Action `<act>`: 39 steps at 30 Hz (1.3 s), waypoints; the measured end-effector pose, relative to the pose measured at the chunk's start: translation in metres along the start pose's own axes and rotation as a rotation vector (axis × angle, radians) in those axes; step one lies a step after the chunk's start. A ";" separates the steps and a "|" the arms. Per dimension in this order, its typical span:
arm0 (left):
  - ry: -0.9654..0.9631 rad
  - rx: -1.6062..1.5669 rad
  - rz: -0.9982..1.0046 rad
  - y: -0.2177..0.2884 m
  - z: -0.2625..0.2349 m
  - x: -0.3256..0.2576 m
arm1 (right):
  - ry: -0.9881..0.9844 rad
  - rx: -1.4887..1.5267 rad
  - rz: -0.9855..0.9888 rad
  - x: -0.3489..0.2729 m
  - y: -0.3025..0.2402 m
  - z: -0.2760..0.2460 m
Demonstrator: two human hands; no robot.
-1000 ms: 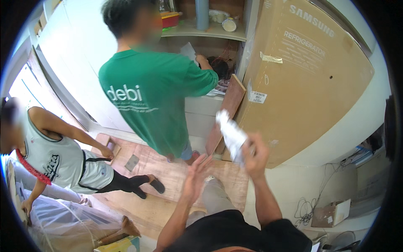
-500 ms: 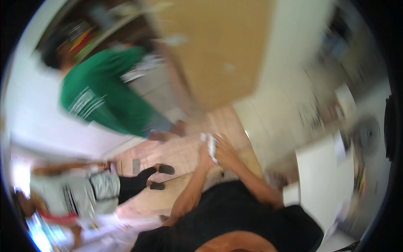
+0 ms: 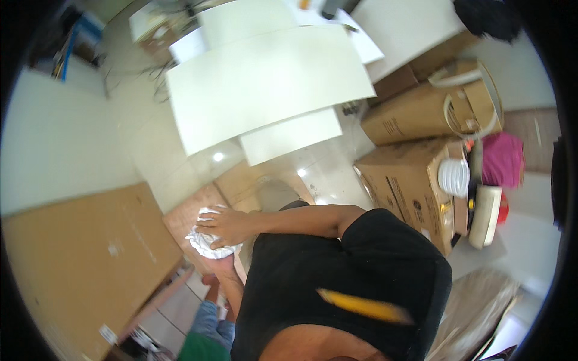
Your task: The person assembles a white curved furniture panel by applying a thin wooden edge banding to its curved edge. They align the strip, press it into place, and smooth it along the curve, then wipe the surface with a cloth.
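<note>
A white crumpled bundle, cloth-like with loose edges point(image 3: 203, 242), is held between my two hands, off to the left of my body. My right hand point(image 3: 232, 224) lies over its top with the fingers curled onto it. From the near side my left hand point(image 3: 221, 262) supports the bundle underneath; most of its fingers are hidden by the white material.
Large white boards point(image 3: 271, 78) stand ahead. At right are cardboard boxes point(image 3: 403, 180), a white coil point(image 3: 453, 177) and a pink bundle point(image 3: 503, 159). A big brown panel point(image 3: 78, 259) is at left. A person in green point(image 3: 205, 346) is close at lower left.
My view has swung right, from the co-workers to the white boards and boxes. Both hands now sit left of my body, and the white thing between them looks wider and more bunched.
</note>
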State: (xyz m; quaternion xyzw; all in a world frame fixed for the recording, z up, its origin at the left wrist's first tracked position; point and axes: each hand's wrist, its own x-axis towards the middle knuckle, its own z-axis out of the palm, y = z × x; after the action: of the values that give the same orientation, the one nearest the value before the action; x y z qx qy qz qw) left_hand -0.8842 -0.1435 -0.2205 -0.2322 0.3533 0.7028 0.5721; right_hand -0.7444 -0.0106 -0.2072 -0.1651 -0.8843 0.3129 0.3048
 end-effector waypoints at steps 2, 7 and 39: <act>-0.173 0.135 -0.055 -0.030 0.046 0.016 | 0.110 -0.053 0.043 -0.020 0.029 -0.016; -0.318 0.610 -0.172 -0.105 0.141 -0.002 | 0.251 -0.277 0.336 -0.069 0.057 -0.077; -0.535 2.680 -0.070 -0.296 -0.181 0.203 | 0.170 0.046 1.517 -0.505 0.356 0.110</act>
State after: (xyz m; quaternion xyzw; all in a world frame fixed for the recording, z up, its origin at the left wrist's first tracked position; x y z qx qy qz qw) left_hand -0.6597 -0.1227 -0.5533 0.6280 0.6308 -0.1665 0.4243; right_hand -0.3960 -0.0374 -0.7282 -0.7445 -0.4952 0.4412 0.0769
